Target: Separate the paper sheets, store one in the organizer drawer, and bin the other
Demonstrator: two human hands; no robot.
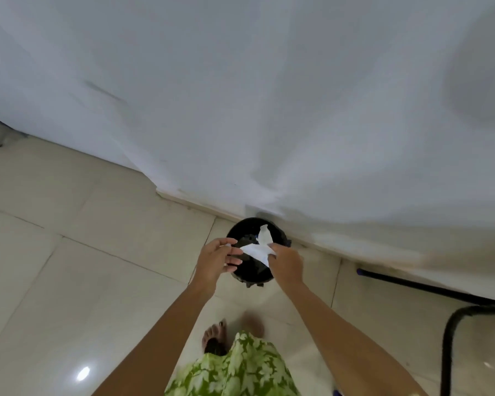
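A round black bin [242,274] stands on the tiled floor against the white wall. Both my hands are stretched out right above its opening. My right hand [285,263] grips a crumpled white paper sheet [257,250], which spreads leftward and upward over the bin. My left hand [219,260] pinches the sheet's left corner between thumb and fingertips. The organizer drawer is out of view.
Cream floor tiles [69,281] spread to the left. A white wall [240,110] with a skirting edge runs behind the bin. Black metal furniture legs [452,324] stand at the right. My foot [213,337] and green patterned clothing show below.
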